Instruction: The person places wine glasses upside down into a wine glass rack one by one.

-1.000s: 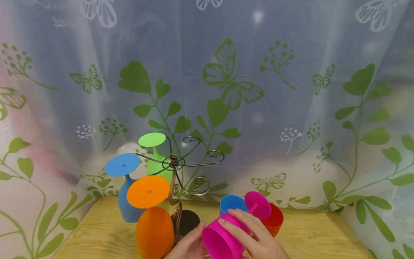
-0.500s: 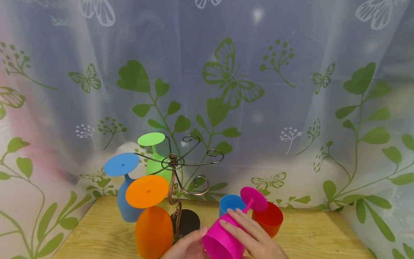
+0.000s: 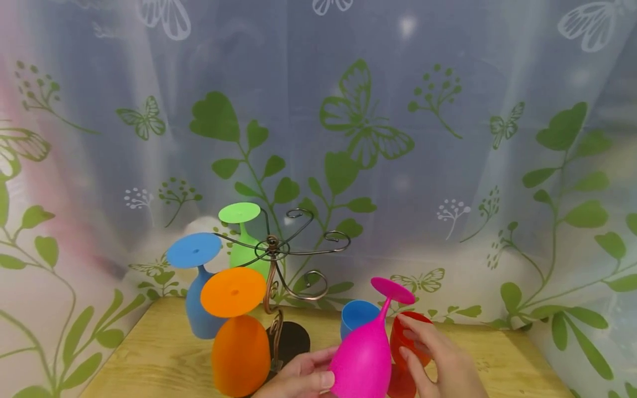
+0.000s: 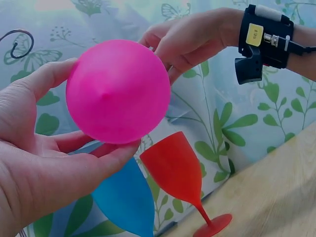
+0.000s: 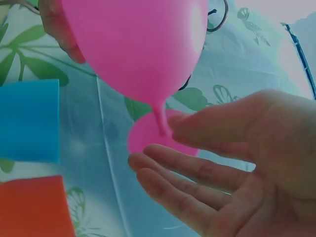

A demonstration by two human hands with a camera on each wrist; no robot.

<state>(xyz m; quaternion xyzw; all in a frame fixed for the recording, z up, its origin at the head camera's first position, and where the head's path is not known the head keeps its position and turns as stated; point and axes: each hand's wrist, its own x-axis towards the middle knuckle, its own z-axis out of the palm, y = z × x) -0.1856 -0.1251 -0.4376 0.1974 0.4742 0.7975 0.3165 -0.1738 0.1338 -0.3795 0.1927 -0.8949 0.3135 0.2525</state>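
Observation:
My left hand [image 3: 304, 377] grips the bowl of a bright pink goblet [image 3: 365, 359], which is tilted with its stem and round foot upward. In the left wrist view, thumb and fingers curve around the pink bowl [image 4: 118, 91]. My right hand [image 3: 445, 362] is spread just right of the goblet, in front of a red goblet [image 3: 410, 362]. The right wrist view has the thumb and fingers [image 5: 197, 168] apart near the pink stem; whether the thumb touches it I cannot tell. Behind stands a blue goblet [image 3: 359, 318], upright and partly hidden.
A bronze wire rack [image 3: 272, 249] with curled arms stands left of centre on the wooden table [image 3: 149, 354]. Orange [image 3: 241, 354], blue [image 3: 201, 298] and green [image 3: 244, 243] goblets hang upside down from it. A patterned curtain [image 3: 298, 83] closes off the back.
The pink goblet has turned so its foot points more upward and its mouth no longer shows. My right hand has come off its bowl and moved right; my left hand now holds it alone.

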